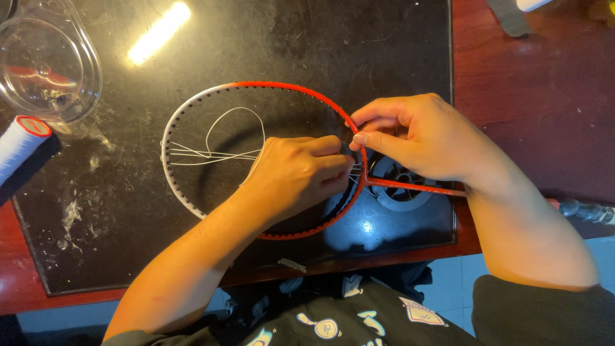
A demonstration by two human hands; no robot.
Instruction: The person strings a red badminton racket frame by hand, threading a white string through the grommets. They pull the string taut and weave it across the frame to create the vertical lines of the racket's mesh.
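A badminton racket frame (192, 102), red on the near side and white at its far left end, lies flat on a black glass slab (288, 38). A few loose white strings (211, 152) run across its head, with one loop curling above them. My left hand (295, 176) reaches inside the head and pinches the string ends near the throat. My right hand (416, 138) grips the red rim at the throat from outside, thumb and forefinger pressed on it. The thin red shaft (416, 186) runs right under my right wrist.
A clear plastic lid or bowl (48, 64) sits at the far left. A white grip with a red band (19, 144) lies below it. A round black fitting (397, 186) shows under the shaft. Red wooden table (544, 96) lies to the right, with a dark strip (509, 16) on it.
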